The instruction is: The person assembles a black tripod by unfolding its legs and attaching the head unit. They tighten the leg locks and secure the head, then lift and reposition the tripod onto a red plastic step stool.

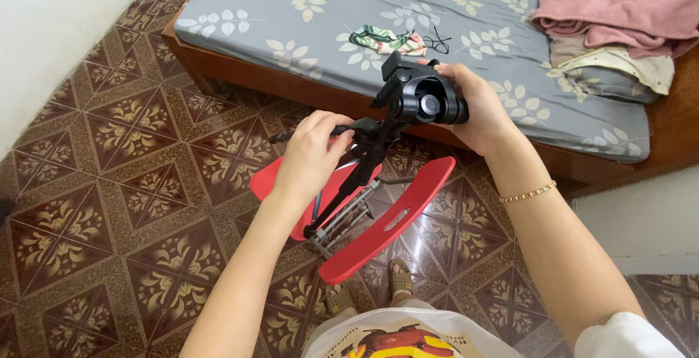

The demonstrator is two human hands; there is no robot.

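Black folding metal tripod [368, 161] with a bulky black head: held in the air above a red plastic folding chair [393, 219] on the patterned brown tile floor [109, 183]. Left hand [309, 155], grip closed on the tripod's handle bar. Right hand [477, 110], grip closed around the head. Bed with a grey leaf-print sheet [328, 16] behind.

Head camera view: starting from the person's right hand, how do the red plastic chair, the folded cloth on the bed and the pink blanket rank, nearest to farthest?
From the right hand:
1. Folded cloth, on the bed just up-left.
2. Red plastic chair, on the floor below.
3. Pink blanket, top right corner of the bed.
The first two are fairly close.
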